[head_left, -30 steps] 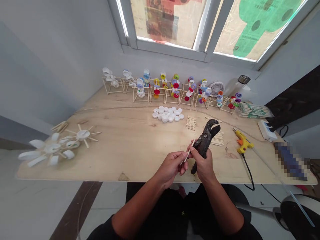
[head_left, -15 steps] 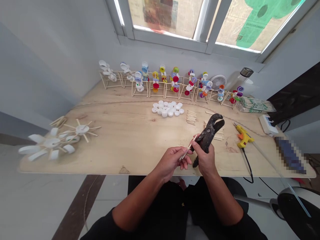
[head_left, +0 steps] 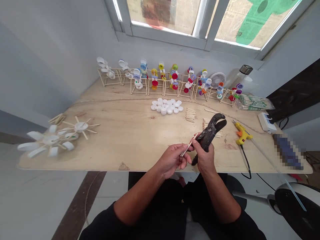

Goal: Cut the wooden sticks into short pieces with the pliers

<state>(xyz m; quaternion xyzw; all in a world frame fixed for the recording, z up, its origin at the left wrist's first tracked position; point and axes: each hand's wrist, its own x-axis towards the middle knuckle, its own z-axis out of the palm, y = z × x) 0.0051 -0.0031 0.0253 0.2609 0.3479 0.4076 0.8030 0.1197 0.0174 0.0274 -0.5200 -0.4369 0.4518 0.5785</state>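
Thin wooden sticks (head_left: pixel 189 145) are pinched between the thumb and fingers of my left hand (head_left: pixel 172 159); their upper ends reach the fingertips of my right hand (head_left: pixel 207 159). That right hand is wrapped round the handles of dark, worn pliers (head_left: pixel 212 130), whose curved jaws gape up and to the right. Below the tool lies a pile of cut sticks (head_left: pixel 206 122), partly covered by it. A second stack of short sticks (head_left: pixel 190 115) is a little to the left. White bottle caps (head_left: pixel 163 109) sit grouped further back on the table.
Stick frames with colourful cap wheels (head_left: pixel 155 81) line the wall. White cap wheels (head_left: pixel 51 140) and a spoked hub (head_left: pixel 81 126) lie at left. At right are a yellow glue gun (head_left: pixel 242 133) with its cable, a power strip (head_left: pixel 267 122) and bagged sticks (head_left: pixel 255 102).
Both hands keep their holds on the sticks and the pliers, with only slight finger movement. The whole view has shifted a little.
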